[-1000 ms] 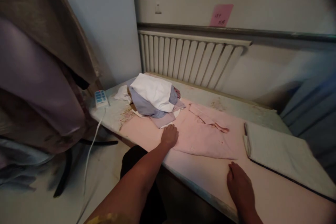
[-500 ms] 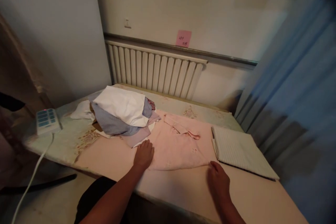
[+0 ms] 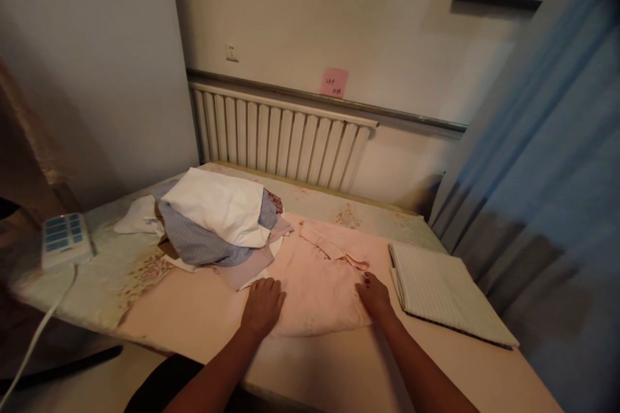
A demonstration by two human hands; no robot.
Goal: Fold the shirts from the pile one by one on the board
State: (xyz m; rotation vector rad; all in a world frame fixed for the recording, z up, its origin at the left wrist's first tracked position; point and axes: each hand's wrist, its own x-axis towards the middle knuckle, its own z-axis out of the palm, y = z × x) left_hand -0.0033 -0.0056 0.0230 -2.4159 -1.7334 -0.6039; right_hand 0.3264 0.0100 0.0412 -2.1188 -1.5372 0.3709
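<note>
A pink garment [image 3: 320, 300] lies spread on the table, with a narrow strap or tie across its upper part. My left hand [image 3: 263, 306] rests palm down at its lower left edge, fingers lying flat. On the garment's right side, my right hand [image 3: 375, 297] touches the cloth with its fingers, slightly bent and partly hidden; no raised cloth shows in them. Just beyond my left hand is a heap of clothes, with a white cloth [image 3: 217, 203] on top and a blue-grey striped one [image 3: 194, 239] below.
A folded pale striped cloth [image 3: 445, 290] with a dark edge lies to the right. A white power strip [image 3: 65, 242] with a cable sits at the table's left end. Behind the table stands a radiator [image 3: 276, 135]; a blue curtain [image 3: 547, 206] hangs at the right.
My right hand has moved from the garment's lower right corner up and left onto its right side. My left hand stays at the left edge. The camera view has shifted slightly.
</note>
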